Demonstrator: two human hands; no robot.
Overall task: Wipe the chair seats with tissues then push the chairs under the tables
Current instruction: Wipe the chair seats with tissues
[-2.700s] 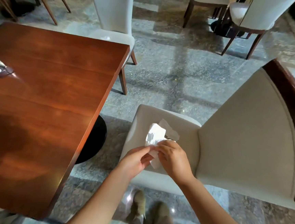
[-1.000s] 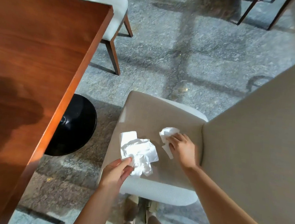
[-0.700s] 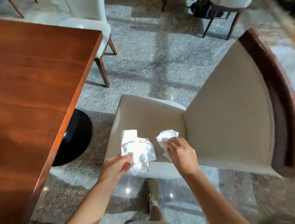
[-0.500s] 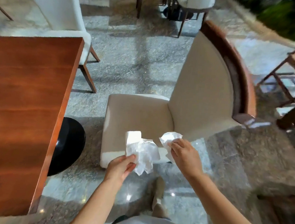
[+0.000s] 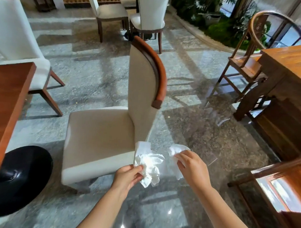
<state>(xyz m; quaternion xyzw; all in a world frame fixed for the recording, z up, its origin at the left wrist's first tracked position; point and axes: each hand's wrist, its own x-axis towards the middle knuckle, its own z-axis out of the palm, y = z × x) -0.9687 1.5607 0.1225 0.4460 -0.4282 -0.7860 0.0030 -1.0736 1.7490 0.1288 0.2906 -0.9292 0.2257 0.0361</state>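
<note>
Both hands [image 5: 128, 175] pinching tissues [image 5: 148, 163]

Bright daylight, glare on glossy floor [image 5: 190, 128], perhaps motion-blurred, warped edges.

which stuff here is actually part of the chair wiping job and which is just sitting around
Part of the job:
- left hand holding a crumpled tissue
- right hand holding a smaller tissue
- beige chair, its seat bare
- red-brown table beside it, with a black base

Just there:
- white chairs farther back
- round-backed wooden chair
- plants
</note>
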